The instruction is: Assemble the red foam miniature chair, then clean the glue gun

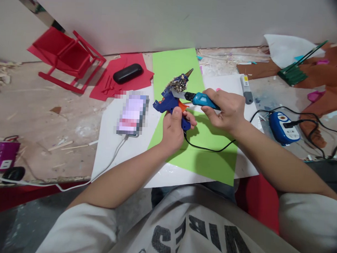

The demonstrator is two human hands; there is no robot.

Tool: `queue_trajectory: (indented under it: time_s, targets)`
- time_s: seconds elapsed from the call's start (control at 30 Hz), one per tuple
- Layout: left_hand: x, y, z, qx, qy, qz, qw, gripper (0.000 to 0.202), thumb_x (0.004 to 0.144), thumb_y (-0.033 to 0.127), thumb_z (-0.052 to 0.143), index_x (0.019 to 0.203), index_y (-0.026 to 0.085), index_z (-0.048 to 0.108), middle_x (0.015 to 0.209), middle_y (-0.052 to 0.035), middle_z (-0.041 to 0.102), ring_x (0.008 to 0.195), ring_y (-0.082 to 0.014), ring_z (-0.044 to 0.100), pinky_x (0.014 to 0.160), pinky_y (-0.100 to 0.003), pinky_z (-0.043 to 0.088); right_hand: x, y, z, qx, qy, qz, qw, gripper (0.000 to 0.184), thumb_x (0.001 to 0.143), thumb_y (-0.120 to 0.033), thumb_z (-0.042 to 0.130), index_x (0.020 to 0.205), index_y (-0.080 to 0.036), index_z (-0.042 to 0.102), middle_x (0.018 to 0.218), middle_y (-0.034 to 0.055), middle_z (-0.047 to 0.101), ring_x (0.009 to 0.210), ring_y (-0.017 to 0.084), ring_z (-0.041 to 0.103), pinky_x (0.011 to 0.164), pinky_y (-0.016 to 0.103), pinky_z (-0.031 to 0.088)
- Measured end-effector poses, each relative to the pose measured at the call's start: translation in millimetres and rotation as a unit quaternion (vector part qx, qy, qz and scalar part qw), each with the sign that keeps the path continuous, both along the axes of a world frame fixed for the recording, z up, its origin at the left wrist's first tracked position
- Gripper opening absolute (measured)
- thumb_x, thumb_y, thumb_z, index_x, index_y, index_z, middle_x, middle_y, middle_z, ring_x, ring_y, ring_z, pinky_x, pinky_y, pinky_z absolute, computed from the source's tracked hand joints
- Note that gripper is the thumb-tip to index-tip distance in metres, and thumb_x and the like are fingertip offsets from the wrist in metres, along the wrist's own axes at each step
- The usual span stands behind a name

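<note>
My left hand (174, 128) is wrapped round the handle of a blue hot glue gun (170, 103) with an orange trigger. The gun's nozzle end points up and away, crusted with dark, speckled residue. In my right hand (227, 106) is a teal utility knife (203, 100). Its blade reaches left to the crusted part of the gun; whether it touches there I cannot tell. A black cord runs from the gun's handle to the right. Under both hands lie sheets of green paper (203, 161) on white sheets.
Left stand a red paper chair (68, 60), a black case (128, 73) on red paper and a blurred phone (133, 113) with a white cable. Right are a grey-capped stick (246, 89), a blue power adapter (283, 127) with cords, brown paper (311, 76) and a green piece (293, 74).
</note>
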State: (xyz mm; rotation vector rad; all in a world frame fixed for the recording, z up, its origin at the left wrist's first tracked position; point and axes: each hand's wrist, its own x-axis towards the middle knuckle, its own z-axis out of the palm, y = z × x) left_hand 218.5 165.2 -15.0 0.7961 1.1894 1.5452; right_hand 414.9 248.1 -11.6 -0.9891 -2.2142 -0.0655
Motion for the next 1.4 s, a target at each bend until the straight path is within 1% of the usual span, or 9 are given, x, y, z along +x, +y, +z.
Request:
queue_trajectory:
  time_s: [0.3, 0.53, 0.67, 0.77, 0.93, 1.13, 1.2, 1.27, 1.4]
  targets:
    - [1.5, -1.8, 5.8, -0.004, -0.009, -0.027, 1.0, 0.078, 0.103, 0.099, 0.068, 0.078, 0.025, 0.065, 0.069, -0.0045, 0.074, 0.058, -0.0191, 0.071, 0.055, -0.032, 0.06, 13.2, 10.2, 1.8, 0.007, -0.051, -0.015, 0.999, 0.083, 0.116, -0.085, 0.04, 0.149, -0.021, 0.081, 0.091, 0.0108, 0.074, 0.087, 0.03, 0.071, 0.078, 0.042, 0.05]
    - [0.8, -1.4, 7.5, -0.018, -0.021, -0.01, 1.0, 0.074, 0.106, 0.093, 0.071, 0.077, 0.025, 0.064, 0.068, -0.0034, 0.074, 0.058, -0.0177, 0.07, 0.057, -0.031, 0.06, 12.1, 10.2, 8.8, 0.016, -0.036, -0.018, 0.999, 0.079, 0.118, -0.082, 0.039, 0.14, -0.022, 0.085, 0.086, 0.0089, 0.075, 0.083, 0.027, 0.071, 0.075, 0.039, 0.047]
    - [0.4, 0.9, 4.8, -0.021, -0.024, -0.009, 0.999, 0.073, 0.107, 0.091, 0.072, 0.079, 0.025, 0.064, 0.068, -0.003, 0.074, 0.058, -0.0176, 0.07, 0.057, -0.031, 0.059, 8.9, 8.8, 14.8, -0.02, -0.003, 0.002, 1.0, 0.079, 0.12, -0.081, 0.036, 0.133, -0.021, 0.086, 0.086, 0.0085, 0.077, 0.083, 0.025, 0.072, 0.075, 0.038, 0.047]
    - [1.1, 0.9, 2.5, -0.01, -0.027, -0.013, 1.0, 0.074, 0.106, 0.094, 0.07, 0.08, 0.025, 0.064, 0.069, -0.0029, 0.074, 0.057, -0.0169, 0.069, 0.057, -0.031, 0.058, 9.3, 10.1, 19.4, -0.07, 0.04, 0.01, 0.997, 0.081, 0.118, -0.086, 0.041, 0.129, -0.02, 0.087, 0.086, 0.0085, 0.077, 0.082, 0.025, 0.071, 0.077, 0.038, 0.05]
    - [2.5, -0.8, 0.6, -0.02, -0.017, -0.009, 1.0, 0.076, 0.104, 0.097, 0.069, 0.08, 0.025, 0.063, 0.069, -0.0034, 0.074, 0.057, -0.018, 0.07, 0.055, -0.031, 0.059, 14.5, 12.4, 27.8, -0.159, 0.122, 0.008, 0.98, 0.083, 0.112, -0.097, 0.046, 0.12, -0.025, 0.086, 0.079, 0.0048, 0.067, 0.076, 0.024, 0.063, 0.075, 0.038, 0.053]
    - [2.3, 0.2, 1.0, -0.027, -0.032, -0.002, 0.999, 0.076, 0.102, 0.098, 0.071, 0.081, 0.025, 0.063, 0.068, -0.0031, 0.073, 0.056, -0.0177, 0.07, 0.055, -0.03, 0.06, 8.7, 5.6, 28.3, -0.188, 0.165, 0.032, 0.968, 0.085, 0.106, -0.102, 0.054, 0.116, -0.024, 0.087, 0.083, 0.0049, 0.067, 0.079, 0.022, 0.062, 0.076, 0.038, 0.054]
    - [2.3, 0.2, 2.7, -0.036, -0.036, -0.003, 0.999, 0.075, 0.103, 0.096, 0.073, 0.081, 0.025, 0.062, 0.068, -0.0026, 0.073, 0.056, -0.0175, 0.07, 0.056, -0.03, 0.061, 2.9, 3.7, 26.0, -0.21, 0.21, 0.047, 0.954, 0.084, 0.103, -0.103, 0.06, 0.112, -0.024, 0.086, 0.083, 0.0037, 0.066, 0.077, 0.021, 0.06, 0.072, 0.036, 0.052]
    - [2.4, 0.0, 4.9, -0.042, -0.038, -0.006, 0.998, 0.073, 0.105, 0.093, 0.073, 0.082, 0.025, 0.062, 0.068, -0.0017, 0.073, 0.057, -0.0166, 0.07, 0.057, -0.028, 0.06, -2.6, 3.1, 24.3, -0.262, 0.281, 0.07, 0.92, 0.081, 0.099, -0.103, 0.068, 0.106, -0.023, 0.085, 0.077, 0.0017, 0.061, 0.07, 0.018, 0.054, 0.064, 0.033, 0.045]
    - [2.4, 0.9, 6.5, -0.052, -0.053, -0.006, 0.997, 0.069, 0.108, 0.087, 0.074, 0.083, 0.024, 0.062, 0.07, -0.0012, 0.073, 0.057, -0.0147, 0.068, 0.059, -0.026, 0.058, -7.6, 3.4, 25.5, -0.433, 0.369, 0.126, 0.813, 0.079, 0.09, -0.102, 0.08, 0.097, -0.024, 0.078, 0.061, -0.0042, 0.051, 0.053, 0.012, 0.037, 0.05, 0.029, 0.028]
